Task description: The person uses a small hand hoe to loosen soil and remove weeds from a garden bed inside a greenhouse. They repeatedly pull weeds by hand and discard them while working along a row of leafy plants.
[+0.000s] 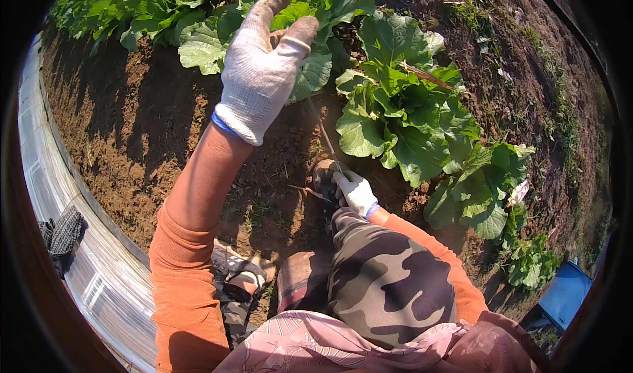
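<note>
My left hand point(264, 64), in a white knit glove with soiled fingertips, is raised over a leafy green plant point(312, 74). Its thumb and fingers are apart, with nothing seen between them. My right hand point(356, 192), in a white glove too, is low beside my shoe point(325, 178) and closed around the end of a thin rod point(324, 133). The rod runs up towards the leaves below my left hand, where its far end is hidden. A large leafy vegetable plant point(408, 111) grows just above and to the right of my right hand.
More leafy plants point(163, 7) grow at the upper left, and a smaller one point(482, 190) at the right. Plastic sheeting point(94, 274) lines the left side, with a dark knit glove point(66, 232) on it. A blue container point(565, 294) stands at the lower right.
</note>
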Motion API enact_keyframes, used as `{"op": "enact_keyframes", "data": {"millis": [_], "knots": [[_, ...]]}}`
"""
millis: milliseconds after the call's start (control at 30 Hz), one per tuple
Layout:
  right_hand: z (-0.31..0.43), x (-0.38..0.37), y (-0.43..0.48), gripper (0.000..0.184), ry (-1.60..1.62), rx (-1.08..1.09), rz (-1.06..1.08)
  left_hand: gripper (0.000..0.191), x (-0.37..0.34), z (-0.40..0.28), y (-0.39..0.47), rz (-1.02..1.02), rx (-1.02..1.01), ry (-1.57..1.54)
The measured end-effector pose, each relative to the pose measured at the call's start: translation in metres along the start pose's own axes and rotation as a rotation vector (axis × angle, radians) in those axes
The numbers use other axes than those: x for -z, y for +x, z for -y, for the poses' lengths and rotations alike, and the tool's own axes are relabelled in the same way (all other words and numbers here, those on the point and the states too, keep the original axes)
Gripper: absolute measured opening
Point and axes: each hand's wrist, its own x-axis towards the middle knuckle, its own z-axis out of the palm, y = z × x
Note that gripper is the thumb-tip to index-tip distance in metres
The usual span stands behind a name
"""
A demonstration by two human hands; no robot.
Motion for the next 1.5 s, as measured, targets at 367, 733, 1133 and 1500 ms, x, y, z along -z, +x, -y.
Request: {"op": "enact_keyframes", "data": {"millis": [367, 733, 1133, 1500], "knots": [[0.012, 0.021, -0.012, 0.032, -0.624, 0.210, 0.205, 0.039, 0.258, 0.015, -0.333, 0.389, 0.641, 1.218], [0.125, -0.221, 0.029, 0.029, -0.749, 0.221, 0.453, 0.034, 0.197, 0.120, -0.347, -0.147, 0.755, 0.750], [0.086, -0.119, -0.015, 0.023, -0.653, 0.098, 0.377, 0.035, 0.241, 0.148, -0.342, -0.277, 0.884, 0.687], [0.041, -0.043, 0.002, 0.022, -0.724, -0.140, 0.227, 0.039, 0.302, 0.212, -0.195, 0.491, 0.307, 1.482]]}}
